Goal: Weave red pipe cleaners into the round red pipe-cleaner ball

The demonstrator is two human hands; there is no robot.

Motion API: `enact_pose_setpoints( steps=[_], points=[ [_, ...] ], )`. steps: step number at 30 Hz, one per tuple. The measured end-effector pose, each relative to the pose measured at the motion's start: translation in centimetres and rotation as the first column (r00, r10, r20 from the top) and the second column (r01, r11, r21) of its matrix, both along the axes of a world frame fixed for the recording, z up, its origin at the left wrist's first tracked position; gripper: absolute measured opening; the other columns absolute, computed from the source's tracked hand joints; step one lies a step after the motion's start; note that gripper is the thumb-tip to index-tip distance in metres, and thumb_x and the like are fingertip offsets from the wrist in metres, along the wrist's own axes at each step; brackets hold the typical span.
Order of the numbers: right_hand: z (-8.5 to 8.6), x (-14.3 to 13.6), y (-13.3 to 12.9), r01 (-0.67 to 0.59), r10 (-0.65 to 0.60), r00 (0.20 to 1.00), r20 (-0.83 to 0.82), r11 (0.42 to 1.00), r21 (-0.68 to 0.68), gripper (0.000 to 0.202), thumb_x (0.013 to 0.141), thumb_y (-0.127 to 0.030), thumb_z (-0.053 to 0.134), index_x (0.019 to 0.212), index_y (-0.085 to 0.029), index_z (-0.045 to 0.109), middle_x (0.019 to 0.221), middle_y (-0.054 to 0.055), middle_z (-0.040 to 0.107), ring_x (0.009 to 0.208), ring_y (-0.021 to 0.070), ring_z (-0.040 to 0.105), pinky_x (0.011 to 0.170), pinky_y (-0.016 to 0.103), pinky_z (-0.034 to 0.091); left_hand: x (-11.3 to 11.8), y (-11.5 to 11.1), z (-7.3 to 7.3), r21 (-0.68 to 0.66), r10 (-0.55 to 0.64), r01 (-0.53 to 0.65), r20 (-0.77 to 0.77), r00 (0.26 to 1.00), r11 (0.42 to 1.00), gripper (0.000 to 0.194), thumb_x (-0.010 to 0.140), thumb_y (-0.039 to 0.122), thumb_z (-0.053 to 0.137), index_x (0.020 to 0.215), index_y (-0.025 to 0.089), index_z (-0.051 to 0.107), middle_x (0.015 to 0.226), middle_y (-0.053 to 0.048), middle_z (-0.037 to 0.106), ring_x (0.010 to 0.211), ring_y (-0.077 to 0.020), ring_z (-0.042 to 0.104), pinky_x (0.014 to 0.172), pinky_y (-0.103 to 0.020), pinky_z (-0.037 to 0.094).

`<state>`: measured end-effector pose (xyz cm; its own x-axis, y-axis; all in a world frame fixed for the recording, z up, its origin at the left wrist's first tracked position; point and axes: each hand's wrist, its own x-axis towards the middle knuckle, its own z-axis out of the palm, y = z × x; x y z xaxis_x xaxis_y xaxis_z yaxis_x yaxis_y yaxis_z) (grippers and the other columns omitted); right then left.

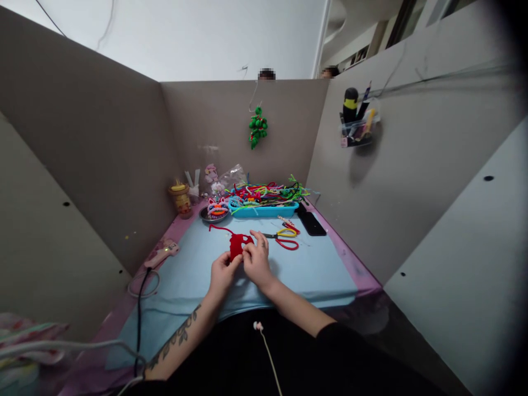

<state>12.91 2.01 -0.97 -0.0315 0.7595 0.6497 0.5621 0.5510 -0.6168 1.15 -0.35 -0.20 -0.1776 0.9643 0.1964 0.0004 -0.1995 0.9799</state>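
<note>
A red knotted cord piece (236, 246) with openings at its right side is held between my two hands over the light blue cloth (305, 275). My left hand (223, 270) pinches its lower left edge, thumb and fingers pressed together. My right hand (256, 258) grips the right edge near the openings, with one finger raised. A loose red cord end runs from the piece to the upper left. Scissors (284, 240) with one yellow and one red handle loop lie just right of my right hand.
Behind stand a blue tray (264, 211) of colourful cords, a metal dish (206, 215) with a woven animal face and a cup (180, 199). A phone (312, 223) lies right, a pink corded tool (162, 255) left. Partitions surround the table; a holder (357, 137) hangs right.
</note>
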Motion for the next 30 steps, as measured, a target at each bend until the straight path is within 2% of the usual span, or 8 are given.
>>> enact_pose_setpoints(
  steps=[7, 14, 23, 30],
  points=[
    [0.3, 0.2, -0.1, -0.026, 0.027, 0.999, 0.035, 0.999, -0.034, 0.016, 0.082, -0.013, 0.050, 0.079, -0.020, 0.064, 0.136, 0.012, 0.046, 0.135, 0.0300, 0.029, 0.114, 0.052, 0.026, 0.0, 0.0, 0.2, 0.001, 0.023, -0.023, 0.034, 0.999, 1.000, 0.030, 0.066, 0.041, 0.072, 0.079, 0.014, 0.071, 0.076, -0.004, 0.073, 0.072, -0.0187, 0.062, 0.072, -0.028, 0.046],
    [0.2, 1.0, -0.1, -0.053, 0.052, 0.994, 0.098, 0.999, 0.002, 0.013, 0.081, -0.014, 0.052, 0.080, -0.019, 0.064, 0.136, 0.012, 0.046, 0.137, 0.0303, 0.027, 0.114, 0.052, 0.026, 0.3, 0.1, -0.1, -0.013, 0.038, -0.038, 0.015, 0.999, 0.999, 0.032, 0.068, 0.043, 0.070, 0.079, 0.014, 0.069, 0.074, -0.004, 0.071, 0.068, -0.0178, 0.060, 0.068, -0.028, 0.046],
    [0.0, 0.4, 0.2, -0.088, 0.088, 0.996, 0.001, 0.996, 0.000, 0.014, 0.080, -0.012, 0.051, 0.074, -0.019, 0.062, 0.130, 0.013, 0.050, 0.129, 0.0282, 0.037, 0.113, 0.049, 0.029, 0.1, 0.4, -0.6, -0.022, 0.041, -0.041, 0.014, 0.999, 0.999, 0.035, 0.069, 0.045, 0.069, 0.081, 0.012, 0.070, 0.072, -0.003, 0.069, 0.067, -0.0164, 0.058, 0.067, -0.027, 0.044],
    [-0.2, 1.2, 0.4, -0.079, 0.082, 0.989, 0.124, 0.996, -0.033, 0.013, 0.078, -0.011, 0.053, 0.077, -0.019, 0.064, 0.130, 0.013, 0.049, 0.133, 0.0316, 0.030, 0.113, 0.053, 0.027, -0.4, 0.5, -0.5, -0.080, -0.012, 0.008, -0.043, 0.999, 0.997, 0.037, 0.063, 0.046, 0.075, 0.078, 0.012, 0.071, 0.067, -0.002, 0.067, 0.062, -0.0154, 0.054, 0.063, -0.026, 0.040]
  ],
)
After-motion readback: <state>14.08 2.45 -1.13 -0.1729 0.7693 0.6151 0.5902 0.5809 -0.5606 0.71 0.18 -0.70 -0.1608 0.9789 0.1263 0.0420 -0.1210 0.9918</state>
